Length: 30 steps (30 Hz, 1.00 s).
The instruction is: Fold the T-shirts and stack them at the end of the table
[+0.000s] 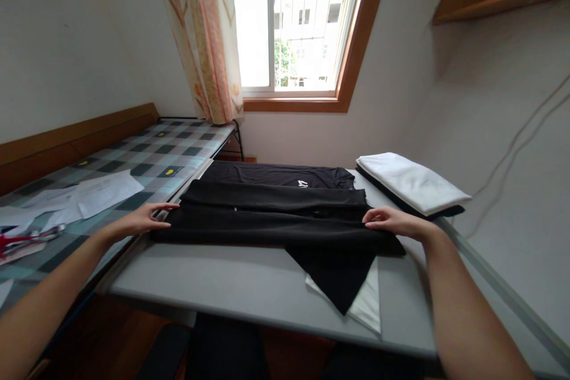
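A black garment [262, 227] lies folded in long lengthwise layers across the grey table [214, 270]. At its left end is my left hand [145, 218], thumb and fingers apart around the fabric's edge. My right hand [392, 221] pinches the cloth at the right end. Behind it lies another black garment [267, 175] with white lettering. From under the front edge a black triangular flap [336, 273] hangs toward me, over a white cloth [367, 303].
A folded white cloth [412, 181] rests on dark fabric at the table's back right. To the left, a checkered bed [178, 145] holds papers [95, 193] and a red-handled object [18, 241]. A wall stands along the right side.
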Motion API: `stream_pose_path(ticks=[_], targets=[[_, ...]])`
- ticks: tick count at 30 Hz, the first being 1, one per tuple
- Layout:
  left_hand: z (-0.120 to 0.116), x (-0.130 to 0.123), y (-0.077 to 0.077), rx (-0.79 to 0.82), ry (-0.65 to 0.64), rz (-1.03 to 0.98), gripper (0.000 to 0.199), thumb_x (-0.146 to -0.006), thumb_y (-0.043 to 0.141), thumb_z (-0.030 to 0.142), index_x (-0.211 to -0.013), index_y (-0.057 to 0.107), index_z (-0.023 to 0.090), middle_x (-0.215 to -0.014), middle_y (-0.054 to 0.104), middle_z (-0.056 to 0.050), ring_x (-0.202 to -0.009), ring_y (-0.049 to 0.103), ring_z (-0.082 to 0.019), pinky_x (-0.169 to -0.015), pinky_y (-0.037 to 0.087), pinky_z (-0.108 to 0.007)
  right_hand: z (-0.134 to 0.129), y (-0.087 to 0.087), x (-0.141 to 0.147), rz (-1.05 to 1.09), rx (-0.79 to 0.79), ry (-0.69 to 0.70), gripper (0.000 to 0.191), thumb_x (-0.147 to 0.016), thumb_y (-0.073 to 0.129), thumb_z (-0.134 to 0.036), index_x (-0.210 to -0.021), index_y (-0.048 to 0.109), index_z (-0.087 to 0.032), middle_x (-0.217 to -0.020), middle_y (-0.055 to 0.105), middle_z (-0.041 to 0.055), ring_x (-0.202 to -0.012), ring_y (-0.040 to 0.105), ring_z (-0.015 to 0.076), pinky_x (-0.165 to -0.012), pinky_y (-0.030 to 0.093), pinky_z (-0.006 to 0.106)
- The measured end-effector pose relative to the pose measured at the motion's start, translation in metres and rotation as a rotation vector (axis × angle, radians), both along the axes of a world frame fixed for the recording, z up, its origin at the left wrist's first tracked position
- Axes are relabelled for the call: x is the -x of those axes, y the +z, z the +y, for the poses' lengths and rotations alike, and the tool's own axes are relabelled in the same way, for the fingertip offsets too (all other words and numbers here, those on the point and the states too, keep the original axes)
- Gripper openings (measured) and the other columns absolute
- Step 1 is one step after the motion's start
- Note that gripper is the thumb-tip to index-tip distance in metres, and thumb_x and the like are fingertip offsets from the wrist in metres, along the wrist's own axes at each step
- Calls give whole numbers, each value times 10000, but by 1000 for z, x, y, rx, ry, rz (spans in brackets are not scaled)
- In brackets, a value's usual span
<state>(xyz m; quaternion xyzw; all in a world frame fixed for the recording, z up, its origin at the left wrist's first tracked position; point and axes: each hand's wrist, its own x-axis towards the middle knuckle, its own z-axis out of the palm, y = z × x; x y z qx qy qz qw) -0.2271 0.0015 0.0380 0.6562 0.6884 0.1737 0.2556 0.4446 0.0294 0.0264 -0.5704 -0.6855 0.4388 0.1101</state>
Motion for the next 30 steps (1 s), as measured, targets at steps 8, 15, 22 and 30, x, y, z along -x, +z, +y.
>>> stream_pose_path(ticks=[8, 15, 22, 30], targets=[[3, -69, 4, -327, -345, 140, 446, -796, 589, 540, -1087, 703, 221, -1150, 613, -95, -1064, 591, -277, -1008, 441, -407, 7, -8, 1, -42, -49, 38, 599, -631, 657, -725, -836, 737, -168, -807, 692, 76, -783, 592, 232, -682, 451, 309], [-1, -191, -16, -369, -743, -37, 321, -971, 436, 315, -1199, 644, 229, -1201, 631, -75, -1093, 604, -193, -992, 470, -322, 7, -7, 1, -39, -46, 57, 557, -633, 681, -694, -823, 734, -174, -813, 689, 66, -776, 589, 224, -693, 450, 310], [3, -227, -45, -524, -699, 142, 322, -970, 445, 289, -1230, 629, 244, -1217, 632, -94, -1126, 581, -226, -980, 460, -385, 4, -5, 2, -42, -43, 68, 545, -613, 699, -686, -802, 701, -175, -809, 671, 59, -760, 573, 207, -680, 442, 297], [32, -131, -36, -381, -429, 157, 343, -918, 473, 457, -894, 691, 192, -915, 649, -82, -869, 599, -229, -820, 462, -360, 7, -9, -1, -60, -50, 93, 498, -633, 690, -654, -775, 689, -176, -778, 654, 51, -727, 559, 202, -661, 427, 300]])
